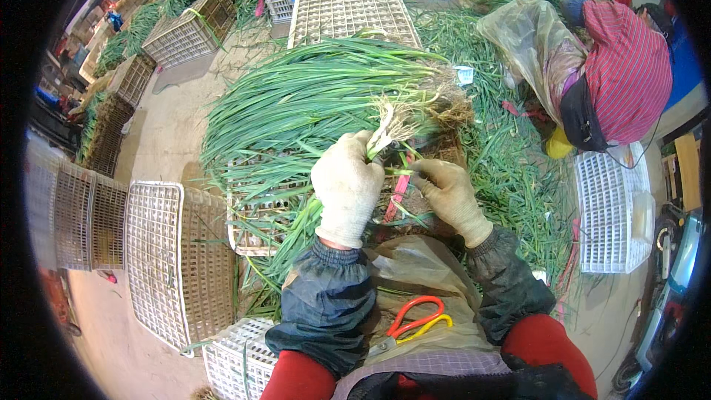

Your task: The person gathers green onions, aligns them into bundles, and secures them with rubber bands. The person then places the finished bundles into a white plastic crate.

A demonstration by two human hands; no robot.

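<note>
My left hand (347,189), in a pale knitted work glove, is closed around a few green garlic or scallion stalks (382,141). Their whitish stem ends and roots point upward. My right hand (452,197), gloved too, pinches a thin green leaf (401,171) just to the right of the stalks. Behind both hands, a large heap of the same long green plants (311,89) lies on a plastic crate (250,233), roots to the right. A pink-red strap (395,200) shows between my hands. Scissors with red and yellow handles (419,316) rest on my lap over a plastic apron.
Upturned crates (153,261) stand to the left, with another (355,11) beyond the heap. Trimmed leaves (511,189) litter the floor on the right. A person in a striped red top (627,72) bends over there, near a white crate (611,205).
</note>
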